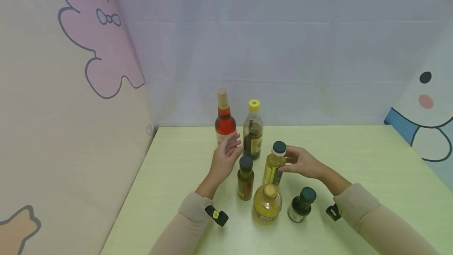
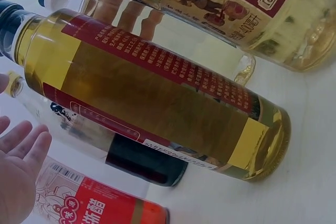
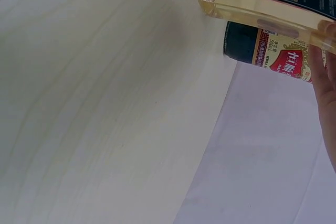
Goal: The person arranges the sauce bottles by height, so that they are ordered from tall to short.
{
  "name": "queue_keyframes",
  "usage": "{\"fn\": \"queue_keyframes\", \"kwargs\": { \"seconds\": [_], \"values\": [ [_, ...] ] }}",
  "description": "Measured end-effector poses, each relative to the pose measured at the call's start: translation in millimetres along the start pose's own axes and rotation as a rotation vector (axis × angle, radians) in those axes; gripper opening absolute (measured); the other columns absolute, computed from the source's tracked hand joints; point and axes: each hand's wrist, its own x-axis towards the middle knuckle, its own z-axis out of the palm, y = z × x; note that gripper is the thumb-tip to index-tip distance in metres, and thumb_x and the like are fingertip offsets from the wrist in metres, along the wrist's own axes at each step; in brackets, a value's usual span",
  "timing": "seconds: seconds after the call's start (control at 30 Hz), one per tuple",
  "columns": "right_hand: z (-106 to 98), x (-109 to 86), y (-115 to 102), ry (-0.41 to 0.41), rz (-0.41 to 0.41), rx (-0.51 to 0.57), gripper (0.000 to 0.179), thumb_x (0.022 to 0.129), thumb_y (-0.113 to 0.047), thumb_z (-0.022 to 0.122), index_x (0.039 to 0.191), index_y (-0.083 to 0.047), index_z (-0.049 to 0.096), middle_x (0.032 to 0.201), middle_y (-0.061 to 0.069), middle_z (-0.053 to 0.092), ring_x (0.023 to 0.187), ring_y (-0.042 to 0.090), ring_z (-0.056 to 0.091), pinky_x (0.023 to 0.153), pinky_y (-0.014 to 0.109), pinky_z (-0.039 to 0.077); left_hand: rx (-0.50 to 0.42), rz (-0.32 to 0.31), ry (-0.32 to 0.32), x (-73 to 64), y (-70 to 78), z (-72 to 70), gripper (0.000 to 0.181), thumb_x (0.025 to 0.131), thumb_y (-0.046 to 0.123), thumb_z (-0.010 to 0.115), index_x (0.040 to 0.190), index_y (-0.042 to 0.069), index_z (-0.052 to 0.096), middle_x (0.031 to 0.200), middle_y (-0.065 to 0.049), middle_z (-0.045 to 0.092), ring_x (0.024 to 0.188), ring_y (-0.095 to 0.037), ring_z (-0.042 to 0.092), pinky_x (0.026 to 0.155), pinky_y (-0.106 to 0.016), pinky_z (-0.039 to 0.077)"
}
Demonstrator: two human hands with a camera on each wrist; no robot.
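Observation:
My right hand (image 1: 304, 163) grips a bottle of pale yellow liquid (image 1: 270, 167) with a dark cap and white collar, fingers and thumb at its upper part. The right wrist view shows this bottle (image 3: 236, 4) tilted across the top corner. My left hand (image 1: 225, 156) holds nothing; its fingers are loosely bent, in front of a bottle of red liquid (image 1: 225, 124). Beside that stands a yellow-capped bottle of dark liquid (image 1: 253, 139). A dark-capped amber bottle (image 1: 245, 180) stands between my forearms and looms large in the left wrist view.
Nearer me are a round-bodied bottle of yellow liquid (image 1: 267, 206) and a small dark bottle (image 1: 300, 206) with a green cap. They stand on a pale table (image 1: 354, 141). A light cloth (image 1: 301, 50) hangs behind its back edge, and a patterned cloth (image 1: 88, 148) at the left.

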Motion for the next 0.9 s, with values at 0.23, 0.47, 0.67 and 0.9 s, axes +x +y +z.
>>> {"fn": "queue_keyframes", "kwargs": {
  "seconds": [0.23, 0.47, 0.67, 0.9],
  "values": [
    [0.8, -0.8, -1.8, 0.007, 0.012, -0.003, 0.048, 0.086, -0.002, 0.073, 0.128, 0.008, 0.052, 0.122, 0.011, 0.06, 0.112, 0.015, 0.059, 0.095, 0.052, 0.046, 0.011, 0.01, -0.031, -11.1, -3.1, -1.0, 0.041, 0.099, 0.006, 0.056, 0.136, -0.009, 0.045, 0.132, -0.027, 0.053, 0.12, -0.035, 0.054, 0.1, -0.038, 0.044],
    [0.9, -0.9, -2.5, 0.002, 0.006, 0.006, 0.049, 0.086, -0.001, 0.073, 0.129, 0.008, 0.051, 0.123, 0.013, 0.059, 0.112, 0.014, 0.058, 0.094, 0.051, 0.047, -0.045, 0.047, -0.069, -22.8, -9.3, -1.2, 0.036, 0.103, 0.004, 0.047, 0.134, -0.013, 0.044, 0.131, -0.028, 0.053, 0.121, -0.036, 0.053, 0.1, -0.037, 0.043],
    [1.1, -1.0, -3.9, 0.003, 0.015, 0.01, 0.049, 0.086, -0.001, 0.072, 0.13, 0.008, 0.051, 0.124, 0.013, 0.059, 0.112, 0.013, 0.058, 0.094, 0.055, 0.046, -0.049, 0.046, -0.101, -32.3, -11.7, -1.1, 0.035, 0.104, 0.002, 0.042, 0.135, -0.014, 0.042, 0.132, -0.03, 0.052, 0.121, -0.039, 0.051, 0.099, -0.036, 0.044],
    [1.9, -1.5, -2.1, 0.019, 0.019, 0.01, 0.049, 0.086, -0.001, 0.072, 0.13, 0.008, 0.051, 0.123, 0.011, 0.06, 0.113, 0.014, 0.058, 0.094, 0.059, 0.043, -0.061, 0.057, -0.154, -39.6, -15.0, -3.5, 0.034, 0.102, -0.004, 0.039, 0.134, -0.017, 0.042, 0.132, -0.03, 0.051, 0.121, -0.042, 0.05, 0.099, -0.037, 0.044]
  ]
}}
